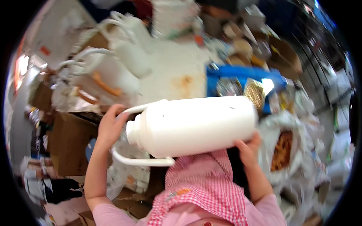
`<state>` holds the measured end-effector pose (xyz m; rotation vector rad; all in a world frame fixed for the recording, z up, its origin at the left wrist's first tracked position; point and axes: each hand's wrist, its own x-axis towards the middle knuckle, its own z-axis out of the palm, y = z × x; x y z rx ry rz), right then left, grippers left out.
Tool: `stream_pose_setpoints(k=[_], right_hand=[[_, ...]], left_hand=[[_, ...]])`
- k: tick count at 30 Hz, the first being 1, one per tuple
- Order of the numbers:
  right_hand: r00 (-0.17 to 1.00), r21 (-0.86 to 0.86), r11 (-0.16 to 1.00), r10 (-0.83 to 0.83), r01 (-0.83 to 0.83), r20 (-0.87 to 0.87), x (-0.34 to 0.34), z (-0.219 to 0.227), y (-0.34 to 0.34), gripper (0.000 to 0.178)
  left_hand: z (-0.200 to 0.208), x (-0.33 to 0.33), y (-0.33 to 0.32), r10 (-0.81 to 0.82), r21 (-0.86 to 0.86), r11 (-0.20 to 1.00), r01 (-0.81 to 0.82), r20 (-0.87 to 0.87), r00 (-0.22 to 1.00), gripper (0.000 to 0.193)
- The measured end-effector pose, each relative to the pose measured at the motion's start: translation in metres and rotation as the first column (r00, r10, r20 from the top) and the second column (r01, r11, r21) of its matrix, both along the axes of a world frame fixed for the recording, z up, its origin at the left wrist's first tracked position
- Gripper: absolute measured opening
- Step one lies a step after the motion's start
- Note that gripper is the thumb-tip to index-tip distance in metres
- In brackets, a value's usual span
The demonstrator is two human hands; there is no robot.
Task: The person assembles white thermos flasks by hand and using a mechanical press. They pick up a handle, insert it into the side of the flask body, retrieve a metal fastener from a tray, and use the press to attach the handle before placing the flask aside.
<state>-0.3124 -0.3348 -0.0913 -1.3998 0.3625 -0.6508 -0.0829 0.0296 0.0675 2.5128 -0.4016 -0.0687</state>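
A white thermos jug (200, 124) lies sideways across in front of my body, its stepped neck to the left and its base to the right. My left hand (109, 127) is closed round its white loop handle (145, 162) beyond the neck. At the other end, my right hand (249, 150) holds the lower edge near the base, with the thumb on the jug's side and the other fingers partly hidden. The neck has no cap on it.
Several white jugs (130, 56) stand on the white tabletop (166, 71) at the left, some with orange-brown handles. A blue bin (218, 71) holds silvery and gold shiny pieces. At right is a plastic bag (264, 130) of orange-brown parts; at left, a cardboard box (69, 145).
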Motion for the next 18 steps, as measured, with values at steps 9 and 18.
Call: stream_pose_setpoints(k=[9, 18], right_hand=[[0.751, -0.318, 0.755, 0.329, -0.573, -0.572, -0.025, -0.082, -0.021, 0.027], [0.703, 0.462, 0.887, 0.331, -0.004, -0.629, -0.020, -0.059, -0.020, 0.052]], left_hand=[[-0.112, -0.122, 0.044, 0.177, 0.023, 0.984, -0.177, 0.005, 0.984, 0.046], [-0.113, -0.143, 0.000, 0.054, -0.010, 0.998, -0.056, -0.152, 0.987, 0.045]])
